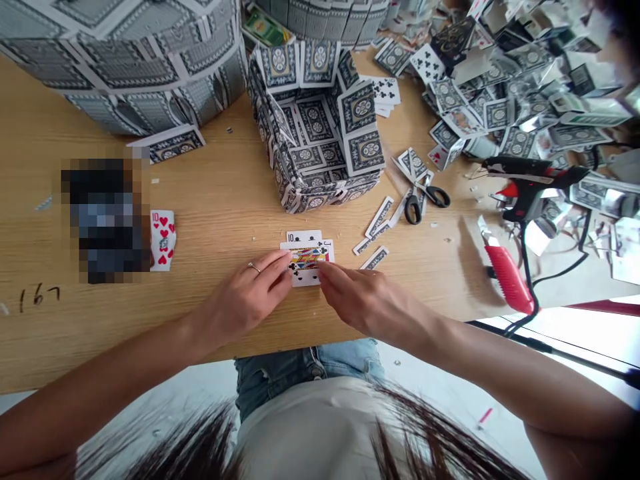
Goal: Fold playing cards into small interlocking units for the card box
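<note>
Fingertips meet cards from both sides now: the left hand (250, 291) lies low, fingers close together and reaching onto the left end of a jack of clubs (309, 257); the right hand (357, 293) has its fingers bunched at the lower right of that same card. Both touch, but whether they pinch it or only press it down, I can't tell from here. Underneath the jack sits a black ten (302, 236), peeking out above and below, the two cards lying on the table (215, 180) right in front of the person.

Straight ahead, blocking the way to the back, stands an open box built of cards (333, 192). Behind it, a rounded card wall (320, 23); off to the left, a big card structure (165, 73) looms. Loose strips (378, 219) litter the wood beyond the right hand, scissors (419, 185) just past them with blades parted. Farther right, a black glue gun (533, 175) and a red-handled tool (507, 277) crowd that side, under a heap of cards (505, 100) spreading across the far corner. Over on the left, a ten of hearts (163, 240) sits beside something dark and blurred out.
</note>
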Demonstrator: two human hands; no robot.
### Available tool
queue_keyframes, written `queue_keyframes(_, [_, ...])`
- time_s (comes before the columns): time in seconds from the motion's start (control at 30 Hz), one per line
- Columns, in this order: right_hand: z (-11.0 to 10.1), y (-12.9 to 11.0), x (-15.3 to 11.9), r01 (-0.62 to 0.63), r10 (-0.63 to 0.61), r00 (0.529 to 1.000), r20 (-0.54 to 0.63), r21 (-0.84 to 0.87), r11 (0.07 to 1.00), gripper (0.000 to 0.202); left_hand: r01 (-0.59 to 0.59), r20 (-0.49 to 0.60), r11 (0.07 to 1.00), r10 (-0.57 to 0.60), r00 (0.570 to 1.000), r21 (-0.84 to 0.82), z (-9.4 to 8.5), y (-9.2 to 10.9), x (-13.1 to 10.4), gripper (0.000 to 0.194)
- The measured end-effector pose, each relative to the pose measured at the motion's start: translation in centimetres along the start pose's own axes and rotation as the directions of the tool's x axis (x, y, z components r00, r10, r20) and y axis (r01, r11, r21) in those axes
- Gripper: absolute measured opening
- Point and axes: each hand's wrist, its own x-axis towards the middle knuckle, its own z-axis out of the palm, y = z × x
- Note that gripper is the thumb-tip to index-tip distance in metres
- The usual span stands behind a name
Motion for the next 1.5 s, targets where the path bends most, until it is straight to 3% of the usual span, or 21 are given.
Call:
queue_keyframes(0.17, [2.1, 0.2, -1.1, 0.033, -0.044, 0.978, -0.202, -0.061, 0.998, 0.034, 0.059, -0.021, 0.984, -0.064, 0.998, -0.168, 0.8, -0.2, -0.5, 0.023])
queue_keyframes(0.33, [4.0, 0.5, -1.8, 0.014, -0.035, 0.947, -0.320, -0.066, 0.998, 0.024, 0.068, 0.015, 0.968, -0.066, 0.998, -0.240, 1.0, -0.4, -0.5, 0.026])
queue_keyframes(0.6, [4.3, 0.0, -1.4, -0.112, 0.156, 0.916, -0.370, 0.137, 0.984, 0.023, 0.106, -0.073, 0.976, -0.121, 0.990, -0.191, 0.7, 0.4, 0.5, 0.014])
queue_keyframes(0.83, [4.4, -0.3, -1.5, -0.102, 0.083, 0.912, -0.401, -0.026, 0.994, 0.021, 0.150, -0.083, 0.985, -0.157, 0.984, -0.086, 0.6, 1.0, 1.0, 0.008])
queue_keyframes(0.93, [4.2, -0.1, -1.4, -0.107, 0.097, 0.914, -0.394, -0.005, 0.994, 0.019, 0.191, -0.088, 0.977, -0.200, 0.976, -0.098, 0.6, 1.4, 1.0, 0.007])
queue_keyframes(1.27, [3.2, 0.4, -0.1, -0.201, 0.346, 0.880, -0.325, 0.404, 0.892, 0.017, 0.399, -0.059, 0.892, -0.419, 0.906, -0.214, 0.9, 2.3, 1.4, 0.012])
queue_keyframes(1.5, [3.1, 0.1, 0.5, -0.266, 0.389, 0.874, -0.291, 0.384, 0.884, 0.015, 0.624, 0.053, 0.752, -0.629, 0.776, -0.213, 0.8, 3.3, 1.9, 0.013])
